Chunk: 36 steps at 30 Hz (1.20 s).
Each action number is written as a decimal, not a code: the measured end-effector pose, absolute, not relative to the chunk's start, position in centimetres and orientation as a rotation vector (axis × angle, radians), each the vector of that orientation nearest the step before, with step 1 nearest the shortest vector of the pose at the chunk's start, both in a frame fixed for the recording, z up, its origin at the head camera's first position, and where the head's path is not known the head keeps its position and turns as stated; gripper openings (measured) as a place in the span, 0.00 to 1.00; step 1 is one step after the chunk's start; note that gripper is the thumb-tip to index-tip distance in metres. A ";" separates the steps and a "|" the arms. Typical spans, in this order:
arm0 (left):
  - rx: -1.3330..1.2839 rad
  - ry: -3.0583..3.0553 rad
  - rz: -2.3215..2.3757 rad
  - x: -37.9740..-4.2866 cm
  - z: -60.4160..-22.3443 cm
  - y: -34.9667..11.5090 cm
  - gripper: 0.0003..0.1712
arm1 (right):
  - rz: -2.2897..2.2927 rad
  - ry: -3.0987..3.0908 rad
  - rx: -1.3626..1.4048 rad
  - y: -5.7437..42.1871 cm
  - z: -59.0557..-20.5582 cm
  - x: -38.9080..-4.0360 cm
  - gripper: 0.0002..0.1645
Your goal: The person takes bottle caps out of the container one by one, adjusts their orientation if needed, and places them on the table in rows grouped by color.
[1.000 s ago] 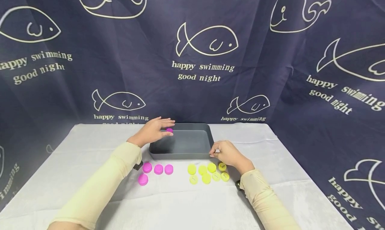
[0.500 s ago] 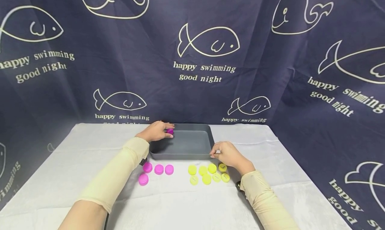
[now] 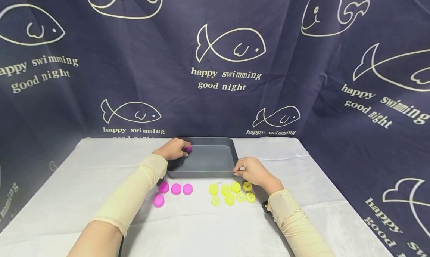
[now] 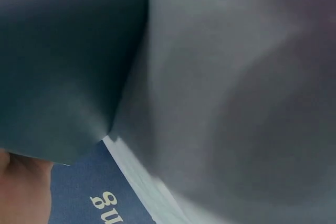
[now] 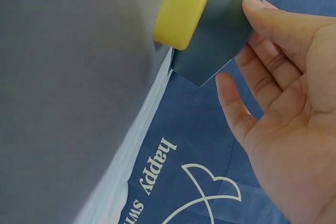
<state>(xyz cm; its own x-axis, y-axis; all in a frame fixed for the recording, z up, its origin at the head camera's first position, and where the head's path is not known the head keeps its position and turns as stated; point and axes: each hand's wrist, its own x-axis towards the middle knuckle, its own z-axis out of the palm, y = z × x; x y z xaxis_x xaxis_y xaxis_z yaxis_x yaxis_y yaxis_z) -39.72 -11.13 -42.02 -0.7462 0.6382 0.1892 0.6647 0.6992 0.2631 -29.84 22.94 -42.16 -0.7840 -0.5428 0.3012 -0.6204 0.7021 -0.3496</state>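
My left hand (image 3: 173,149) reaches over the left wall of a dark grey rectangular tray (image 3: 201,174) and holds a magenta bottle cap (image 3: 188,149) between fingers and thumb, low inside the tray near its back left. In the left wrist view the tray's outer wall (image 4: 63,77) hides most of this hand, and the cap does not show. My right hand (image 3: 252,170) pinches the tray's front right corner. From the right wrist, its thumb (image 5: 257,9) lies on the near face of the wall, with the other fingers behind and below the edge.
Several magenta caps (image 3: 176,189) lie on the white cloth (image 3: 188,227) before the tray's left half. Several yellow caps (image 3: 230,199) lie before its right half, one yellow cap (image 5: 184,14) close to the right hand. A dark blue fish-print curtain (image 3: 215,107) rises behind the table.
My left hand has lowered from above the tray's back left to inside it, bringing the magenta cap down. My right hand has stayed at the tray's corner.
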 end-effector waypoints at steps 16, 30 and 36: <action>-1.173 -2.633 -0.511 -40.0 -41.9 -11.1 0.14 | 0.653 -2.720 0.950 22.9 -41.9 -30.0 0.04; -1.218 -2.610 -0.481 -39.3 -42.4 -11.0 0.12 | 0.656 -2.714 0.944 22.9 -42.1 -29.8 0.04; -1.213 -2.578 -0.528 -39.2 -42.2 -11.0 0.10 | 0.673 -2.742 0.919 22.8 -42.2 -29.7 0.04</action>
<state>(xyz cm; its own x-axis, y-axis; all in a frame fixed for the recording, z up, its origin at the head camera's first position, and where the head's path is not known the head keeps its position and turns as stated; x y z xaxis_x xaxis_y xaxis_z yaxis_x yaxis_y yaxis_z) -39.18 -11.01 -42.17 -0.6248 0.6899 0.3654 0.7781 0.5891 0.2181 -29.75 22.79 -42.16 -0.7949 -0.5286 0.2980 -0.6065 0.7078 -0.3622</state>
